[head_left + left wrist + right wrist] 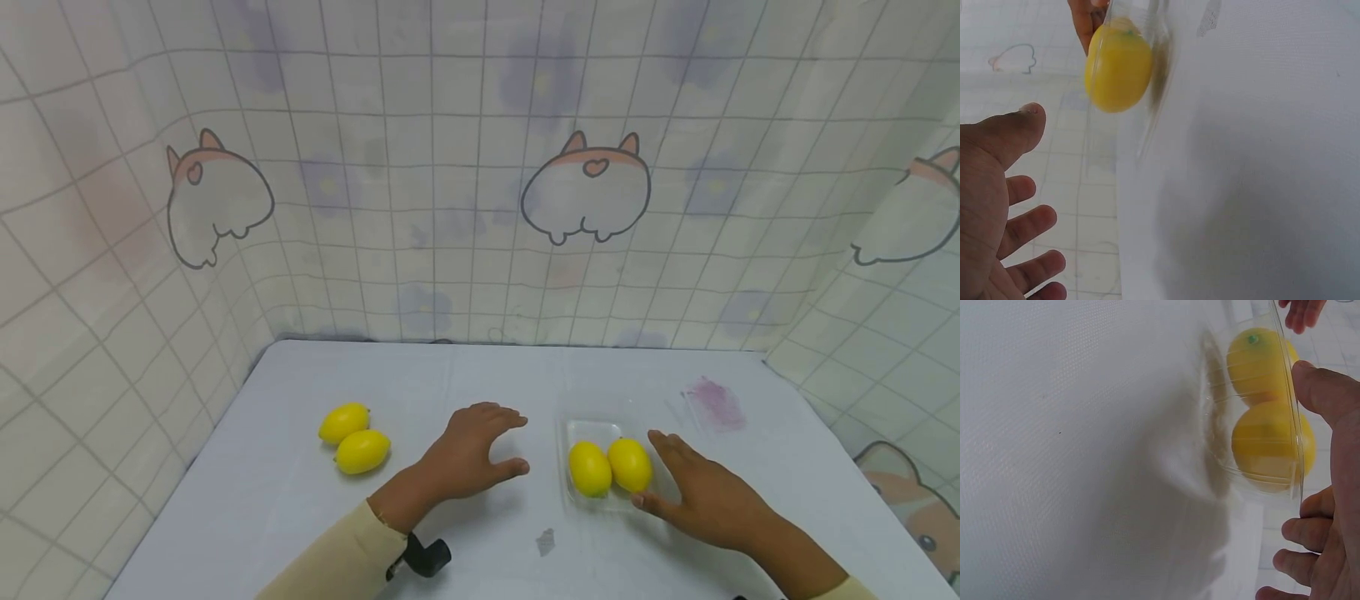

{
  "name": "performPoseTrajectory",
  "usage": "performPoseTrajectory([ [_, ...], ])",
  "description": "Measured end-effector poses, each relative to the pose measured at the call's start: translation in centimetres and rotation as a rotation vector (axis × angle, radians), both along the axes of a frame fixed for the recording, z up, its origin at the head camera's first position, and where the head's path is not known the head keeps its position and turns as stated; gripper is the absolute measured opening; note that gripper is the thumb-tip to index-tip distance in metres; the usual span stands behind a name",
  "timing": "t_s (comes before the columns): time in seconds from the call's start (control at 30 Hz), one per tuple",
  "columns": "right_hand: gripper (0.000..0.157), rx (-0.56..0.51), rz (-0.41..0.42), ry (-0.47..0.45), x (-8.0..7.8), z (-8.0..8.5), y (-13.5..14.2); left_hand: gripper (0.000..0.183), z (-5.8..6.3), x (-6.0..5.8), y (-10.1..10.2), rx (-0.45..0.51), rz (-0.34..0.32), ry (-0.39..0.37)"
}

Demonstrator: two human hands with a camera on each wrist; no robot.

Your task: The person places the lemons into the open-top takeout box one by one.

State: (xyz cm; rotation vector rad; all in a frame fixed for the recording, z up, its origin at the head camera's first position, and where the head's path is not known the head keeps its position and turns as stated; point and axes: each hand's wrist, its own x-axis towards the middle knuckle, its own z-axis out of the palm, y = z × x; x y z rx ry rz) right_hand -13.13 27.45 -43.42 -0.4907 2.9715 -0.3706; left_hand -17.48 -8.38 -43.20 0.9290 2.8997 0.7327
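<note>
Two yellow lemons [590, 469] sit side by side in a clear plastic container [576, 500] on the table. My right hand [712, 500] is at the container's right side, thumb and fingers spread. In the right wrist view the thumb [1322, 390] overlaps the container's rim; whether it touches cannot be told. My left hand [472, 454] hovers between this container and another pair of lemons [362, 452] farther left, thumb apart from the fingers and nothing held. In the left wrist view its palm and fingers [1029, 228] appear empty, with a lemon [1119, 72] beyond.
The white-covered table [480, 375] ends at a tiled-pattern curtain [450, 250] behind and at both sides. A pink smudge [716, 404] marks the back right, and a small grey patch [545, 542] lies in front of the container. A black device [427, 557] is at the left wrist.
</note>
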Motion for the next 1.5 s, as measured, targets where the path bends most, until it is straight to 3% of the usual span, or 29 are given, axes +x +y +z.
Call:
performPoseTrajectory([
  [0.33, 0.106, 0.006, -0.005, -0.006, 0.0, -0.1, 0.1, 0.063, 0.8, 0.4, -2.2, 0.015, 0.055, -0.085],
  [1.0, 0.104, 0.002, 0.009, 0.012, 0.0, 0.0, 0.0, 0.056, 1.1, 1.0, -7.5, 0.049, 0.145, -0.054],
  [1.5, 0.105, 0.012, 0.001, -0.002, 0.1, 0.3, -0.1, 0.053, 1.2, 1.1, -10.2, 0.047, 0.237, -0.067],
])
